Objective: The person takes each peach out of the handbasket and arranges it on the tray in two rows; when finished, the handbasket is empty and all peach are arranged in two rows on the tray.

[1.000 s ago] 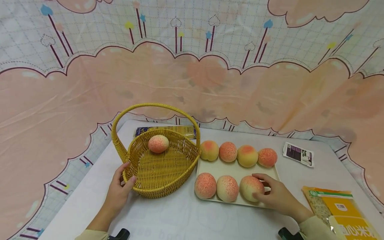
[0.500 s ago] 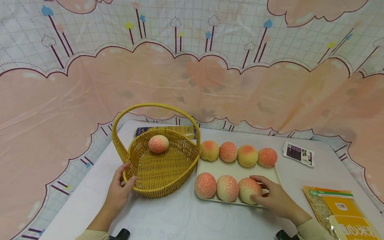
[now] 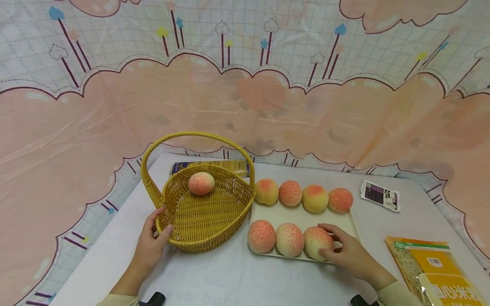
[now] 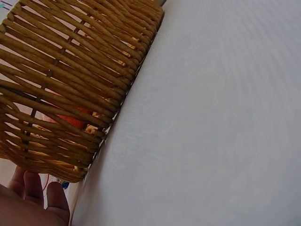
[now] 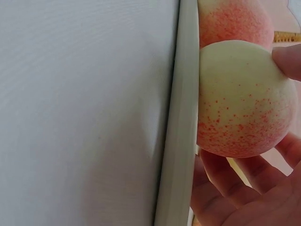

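Observation:
In the head view, my left hand [image 3: 153, 238] grips the left rim of a yellow wicker basket [image 3: 208, 244], thumb over the edge. One speckled peach [image 3: 201, 183] lies inside at the back. My right hand [image 3: 352, 255] holds the rightmost front peach [image 3: 318, 243] on a cream tray [image 3: 306, 216]. The right wrist view shows that peach [image 5: 244, 101] between thumb and fingers, low beside the tray rim. Two more peaches stand to its left, the middle one [image 3: 289, 240] right beside it. Several peaches [image 3: 315, 198] line the tray's back edge.
A yellow-and-blue packet [image 3: 229, 166] lies behind the basket. On the right are a small white-and-dark sachet [image 3: 380, 195] and a yellow bag [image 3: 436, 267]. A patterned cloth [image 3: 245, 114] hangs behind the white table.
My right hand has shifted slightly left with the front peach, closing the small gap to the middle one. The left hand and basket have stayed put.

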The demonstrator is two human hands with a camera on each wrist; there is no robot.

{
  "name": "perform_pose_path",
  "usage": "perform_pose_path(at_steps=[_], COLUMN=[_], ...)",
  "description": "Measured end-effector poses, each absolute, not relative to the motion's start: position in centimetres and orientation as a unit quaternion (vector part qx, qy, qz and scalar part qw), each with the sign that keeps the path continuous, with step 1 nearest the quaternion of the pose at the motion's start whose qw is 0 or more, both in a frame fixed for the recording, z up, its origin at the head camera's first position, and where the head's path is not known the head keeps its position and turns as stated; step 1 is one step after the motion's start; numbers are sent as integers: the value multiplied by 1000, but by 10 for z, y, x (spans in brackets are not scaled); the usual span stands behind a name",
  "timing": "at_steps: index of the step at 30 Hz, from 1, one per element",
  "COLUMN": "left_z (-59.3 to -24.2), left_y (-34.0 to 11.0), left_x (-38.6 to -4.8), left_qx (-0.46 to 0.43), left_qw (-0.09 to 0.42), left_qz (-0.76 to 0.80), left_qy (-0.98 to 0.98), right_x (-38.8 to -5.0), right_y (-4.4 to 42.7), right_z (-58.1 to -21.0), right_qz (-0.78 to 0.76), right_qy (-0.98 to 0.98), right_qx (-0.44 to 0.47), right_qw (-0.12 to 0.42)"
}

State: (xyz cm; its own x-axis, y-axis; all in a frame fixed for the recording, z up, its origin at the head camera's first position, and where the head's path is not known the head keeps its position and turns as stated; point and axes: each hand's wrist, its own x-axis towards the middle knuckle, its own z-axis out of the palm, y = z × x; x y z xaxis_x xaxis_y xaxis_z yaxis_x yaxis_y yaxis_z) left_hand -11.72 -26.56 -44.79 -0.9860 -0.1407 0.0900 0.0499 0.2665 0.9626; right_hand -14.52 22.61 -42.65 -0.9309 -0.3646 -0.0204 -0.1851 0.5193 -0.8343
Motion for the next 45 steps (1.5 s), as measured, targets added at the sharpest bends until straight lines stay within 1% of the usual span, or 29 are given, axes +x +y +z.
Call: perform_pose_path(at_steps=[14,22,27,32,41,45], left_z=[-451,-451,-451,-451,-451,-450], left_y=[-268,-267,-267,-266,-266,-265], left_x=[-117,-116,-117,-116,-117,-117], left_qx=[39,46,42,35,28,24], left_qw=[75,69,76,86,88,89], left_qz=[-602,-608,-604,-602,-603,-604], left_qy=[-794,-790,-792,-793,-792,-792], right_x=[-144,-143,-142,-143,-151,-159], right_y=[224,224,225,226,217,206], right_z=[-431,-432,-431,-423,-397,-383], right_qz=[-463,-468,-468,-446,-406,-406], right_qy=[870,867,866,879,884,877], right_qx=[-145,-155,-162,-167,-225,-250], right_qw=[88,74,60,34,-46,-60])
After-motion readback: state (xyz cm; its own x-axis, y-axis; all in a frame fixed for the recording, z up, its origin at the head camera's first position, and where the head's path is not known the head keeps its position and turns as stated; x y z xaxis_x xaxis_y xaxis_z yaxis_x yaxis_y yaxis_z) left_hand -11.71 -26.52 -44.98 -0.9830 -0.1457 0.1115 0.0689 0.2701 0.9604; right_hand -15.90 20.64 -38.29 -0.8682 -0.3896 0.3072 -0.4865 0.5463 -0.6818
